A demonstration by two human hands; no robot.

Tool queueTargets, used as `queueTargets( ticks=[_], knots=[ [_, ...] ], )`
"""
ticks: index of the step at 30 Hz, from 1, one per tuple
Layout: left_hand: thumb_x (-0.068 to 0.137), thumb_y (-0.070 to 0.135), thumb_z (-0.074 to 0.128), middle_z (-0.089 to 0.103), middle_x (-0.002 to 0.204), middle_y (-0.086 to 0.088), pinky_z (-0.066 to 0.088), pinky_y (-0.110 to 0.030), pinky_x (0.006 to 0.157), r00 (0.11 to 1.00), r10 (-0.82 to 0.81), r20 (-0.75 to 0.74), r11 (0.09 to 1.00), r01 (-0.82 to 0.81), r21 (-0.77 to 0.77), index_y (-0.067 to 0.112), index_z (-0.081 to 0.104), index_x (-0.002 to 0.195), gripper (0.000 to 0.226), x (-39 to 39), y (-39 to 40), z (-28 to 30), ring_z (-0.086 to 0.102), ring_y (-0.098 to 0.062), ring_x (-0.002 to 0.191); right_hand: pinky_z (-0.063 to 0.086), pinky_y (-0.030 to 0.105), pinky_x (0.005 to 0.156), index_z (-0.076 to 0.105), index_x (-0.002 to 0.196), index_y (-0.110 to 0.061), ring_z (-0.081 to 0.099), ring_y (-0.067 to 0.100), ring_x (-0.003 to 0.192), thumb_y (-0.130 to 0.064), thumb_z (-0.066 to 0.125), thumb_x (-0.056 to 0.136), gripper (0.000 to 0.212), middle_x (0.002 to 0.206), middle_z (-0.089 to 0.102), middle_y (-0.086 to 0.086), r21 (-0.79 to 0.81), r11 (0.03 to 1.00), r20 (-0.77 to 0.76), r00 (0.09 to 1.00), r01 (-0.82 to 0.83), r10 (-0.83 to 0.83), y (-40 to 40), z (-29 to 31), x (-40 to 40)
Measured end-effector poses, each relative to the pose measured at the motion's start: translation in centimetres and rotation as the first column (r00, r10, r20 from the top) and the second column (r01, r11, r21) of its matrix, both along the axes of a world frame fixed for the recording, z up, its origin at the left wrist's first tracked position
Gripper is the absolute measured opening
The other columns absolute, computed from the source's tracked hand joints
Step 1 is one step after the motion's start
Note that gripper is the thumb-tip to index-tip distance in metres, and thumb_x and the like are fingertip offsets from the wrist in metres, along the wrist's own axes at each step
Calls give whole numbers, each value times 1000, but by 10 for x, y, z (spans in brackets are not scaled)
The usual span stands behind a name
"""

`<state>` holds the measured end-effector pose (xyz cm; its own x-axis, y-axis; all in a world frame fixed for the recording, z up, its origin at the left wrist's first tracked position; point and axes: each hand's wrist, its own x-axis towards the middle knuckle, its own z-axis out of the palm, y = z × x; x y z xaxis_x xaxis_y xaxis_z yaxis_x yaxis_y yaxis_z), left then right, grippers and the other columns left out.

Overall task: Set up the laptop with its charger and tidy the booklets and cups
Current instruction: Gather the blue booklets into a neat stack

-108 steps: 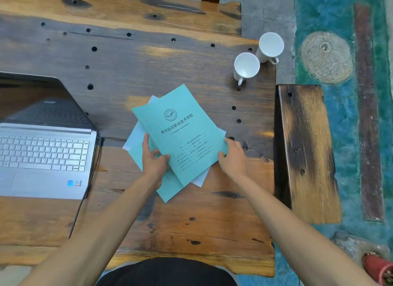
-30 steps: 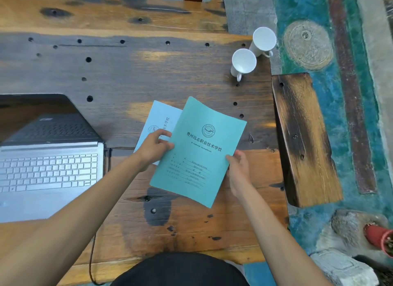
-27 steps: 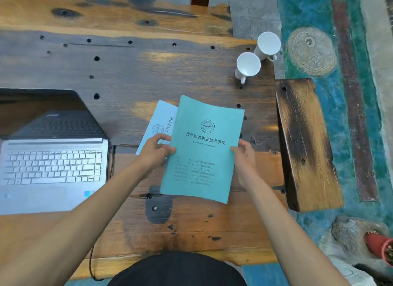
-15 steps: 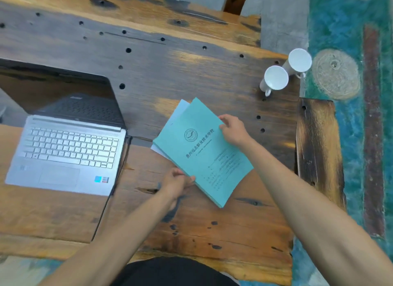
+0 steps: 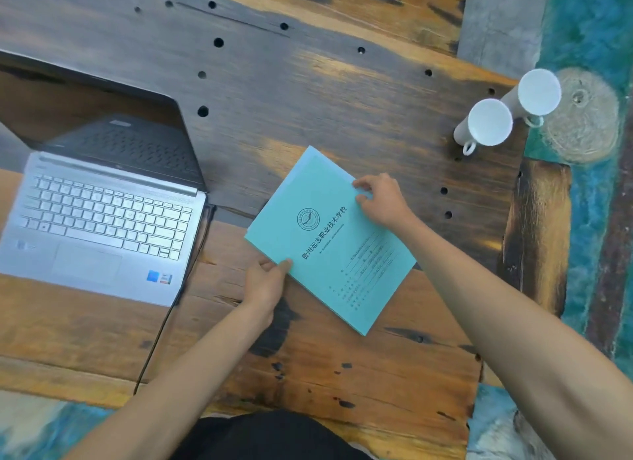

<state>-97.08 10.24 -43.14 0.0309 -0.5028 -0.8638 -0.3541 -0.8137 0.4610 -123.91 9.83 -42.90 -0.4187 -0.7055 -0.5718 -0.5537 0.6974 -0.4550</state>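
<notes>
One laptop [image 5: 99,220], two cups [image 5: 489,122], booklet stack [image 5: 329,240] pinched in both hands' grip

Teal booklets [image 5: 329,240] stacked askew; open laptop [image 5: 99,216]; two white cups [image 5: 507,113].

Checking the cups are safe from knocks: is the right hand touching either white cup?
Apart. The head view shows bare table between the right hand, which rests on the booklets, and the white cups.
</notes>
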Motion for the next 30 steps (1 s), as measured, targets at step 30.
queueTargets(
  ticks=[30],
  knots=[
    [82,-12,70,65,133,-14,48,-50,105,810,-238,-536,968,149,-205,9,49,137,63,13,-27,59,60,-33,126,47,16,97,42,151,-29,54,-11,125,-18,84,83,81,143,55,-16,-28,1000,530,848,2,13,11,50,-35]
  ],
)
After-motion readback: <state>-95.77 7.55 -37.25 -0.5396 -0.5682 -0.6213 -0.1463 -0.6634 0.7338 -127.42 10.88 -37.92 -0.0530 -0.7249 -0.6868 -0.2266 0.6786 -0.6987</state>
